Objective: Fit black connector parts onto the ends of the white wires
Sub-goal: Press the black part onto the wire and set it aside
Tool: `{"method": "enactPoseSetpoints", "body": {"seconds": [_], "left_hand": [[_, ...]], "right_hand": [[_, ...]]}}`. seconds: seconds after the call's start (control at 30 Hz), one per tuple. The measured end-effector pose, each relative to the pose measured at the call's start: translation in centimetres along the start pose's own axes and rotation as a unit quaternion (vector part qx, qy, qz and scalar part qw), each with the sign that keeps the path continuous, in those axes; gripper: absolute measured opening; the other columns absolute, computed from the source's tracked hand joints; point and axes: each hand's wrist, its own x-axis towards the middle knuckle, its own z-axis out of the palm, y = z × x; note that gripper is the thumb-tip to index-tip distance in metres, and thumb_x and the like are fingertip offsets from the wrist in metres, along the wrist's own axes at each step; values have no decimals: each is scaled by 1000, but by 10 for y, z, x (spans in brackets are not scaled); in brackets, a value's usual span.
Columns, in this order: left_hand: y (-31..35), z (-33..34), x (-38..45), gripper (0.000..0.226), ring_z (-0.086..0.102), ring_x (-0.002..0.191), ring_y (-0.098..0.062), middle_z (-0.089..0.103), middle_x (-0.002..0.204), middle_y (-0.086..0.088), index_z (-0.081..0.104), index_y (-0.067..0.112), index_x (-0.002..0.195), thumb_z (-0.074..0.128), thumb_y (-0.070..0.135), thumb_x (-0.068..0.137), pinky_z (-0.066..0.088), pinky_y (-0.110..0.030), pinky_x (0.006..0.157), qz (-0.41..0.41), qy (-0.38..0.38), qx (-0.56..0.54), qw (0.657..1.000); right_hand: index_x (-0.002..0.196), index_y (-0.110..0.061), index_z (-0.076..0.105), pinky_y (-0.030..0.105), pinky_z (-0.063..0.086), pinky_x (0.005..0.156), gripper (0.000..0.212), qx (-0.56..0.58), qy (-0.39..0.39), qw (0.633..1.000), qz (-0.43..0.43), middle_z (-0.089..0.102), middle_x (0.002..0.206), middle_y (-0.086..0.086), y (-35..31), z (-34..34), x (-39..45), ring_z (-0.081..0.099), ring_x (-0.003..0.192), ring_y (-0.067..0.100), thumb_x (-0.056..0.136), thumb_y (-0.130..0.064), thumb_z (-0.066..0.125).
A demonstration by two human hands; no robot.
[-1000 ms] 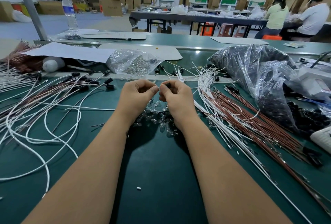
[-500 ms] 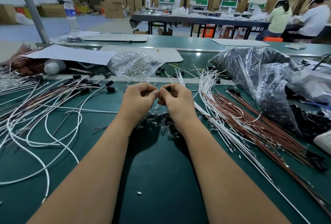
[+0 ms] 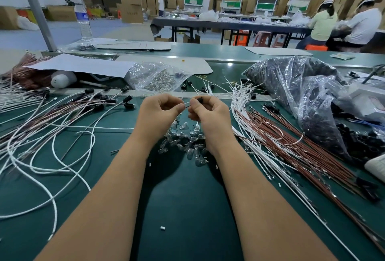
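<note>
My left hand (image 3: 158, 112) and right hand (image 3: 210, 114) meet over the middle of the green table (image 3: 187, 208). The right hand pinches a small black connector (image 3: 200, 100) between thumb and fingers. The left hand pinches a thin wire end (image 3: 186, 105) that points at the connector. Under the hands lies a heap of small clear bulbs (image 3: 185, 142). Loose white wires (image 3: 241, 102) lie to the right, beside red-brown wires (image 3: 291, 146). Wires with black connectors fitted (image 3: 100, 102) lie to the left.
A clear bag of small metal parts (image 3: 158, 77) sits behind the hands. Large plastic bags of black parts (image 3: 308, 98) fill the right side. White paper (image 3: 83, 64), a water bottle (image 3: 83, 21) and a grey post (image 3: 37, 10) stand at the back left. People sit at a far table.
The hands have drawn slightly apart, and the black connector and the wire end now show between the fingertips. The arms stay where they were.
</note>
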Motion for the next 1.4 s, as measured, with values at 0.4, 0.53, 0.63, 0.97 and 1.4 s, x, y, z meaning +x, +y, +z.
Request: {"method": "enactPoseSetpoints", "body": {"seconds": [0.4, 0.53, 0.63, 0.97, 1.4], "left_hand": [[0, 4, -1, 15, 56, 55, 0, 68, 66, 6, 70, 21, 78, 70, 9, 86, 45, -12, 55, 40, -3, 10, 999], [1, 4, -1, 14, 56, 55, 2, 67, 64, 9, 70, 21, 76, 71, 10, 85, 44, -11, 55, 37, 3, 7, 999], [1, 5, -2, 13, 56, 54, 2, 67, 63, 11, 70, 20, 77, 71, 10, 85, 44, -12, 55, 35, 3, 2, 999], [-1, 3, -1, 8, 56, 59, -7, 68, 69, -7, 71, 14, 80, 69, 12, 87, 48, -21, 59, 19, 6, 0, 1000], [-11, 0, 1, 7, 54, 61, -10, 67, 70, -6, 71, 11, 84, 69, 17, 87, 46, -19, 60, 50, 54, 86, 994]], "right_hand": [[82, -11, 65, 15, 50, 59, 10, -29, -30, 999, -4, 65, 73, 2, -2, 2, -3, 61, 59, 2, 89, -5, 65], [84, -9, 64, 15, 50, 59, 7, -34, -29, 999, -2, 65, 74, 4, -2, 2, -4, 61, 58, 2, 90, -5, 64], [83, -10, 64, 15, 50, 59, 9, -36, -29, 999, -2, 65, 73, 3, -3, 2, -4, 60, 57, 2, 90, -5, 64], [84, -8, 62, 18, 50, 57, 8, -6, 10, 1000, -21, 63, 73, 6, -5, 1, -2, 60, 57, 7, 87, -7, 69], [83, -5, 61, 22, 54, 61, 7, 1, 1, 998, -60, 64, 69, 8, -3, 0, -1, 62, 59, 11, 87, -2, 66]]}}
